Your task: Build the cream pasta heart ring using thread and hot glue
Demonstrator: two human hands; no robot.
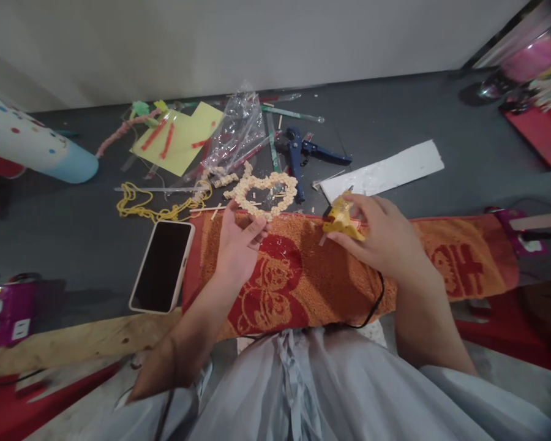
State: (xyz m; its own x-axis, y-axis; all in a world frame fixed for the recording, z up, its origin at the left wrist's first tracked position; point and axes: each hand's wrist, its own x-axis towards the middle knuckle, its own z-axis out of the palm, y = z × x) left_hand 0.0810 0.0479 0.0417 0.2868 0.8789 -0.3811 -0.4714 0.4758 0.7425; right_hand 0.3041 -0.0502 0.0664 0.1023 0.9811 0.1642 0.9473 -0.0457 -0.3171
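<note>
My left hand (239,248) is closed on the lower edge of a cream heart-shaped ring (285,179) made of many small pieces. The ring is held just over the far edge of an orange and red towel (321,282). In my right hand (386,236) is a small yellow hot glue gun (342,217), its body partly hidden by my fingers. A black cord (379,300) runs down from beneath that hand. The glue gun is to the right of the heart, apart from it.
Behind the heart lie a blue-handled cutter (295,156), crumpled clear plastic (241,125) and yellow paper (183,144). A white strip (395,168) lies right. Yellow yarn (140,208) and a phone (162,266) are left, near a dotted cylinder (37,138).
</note>
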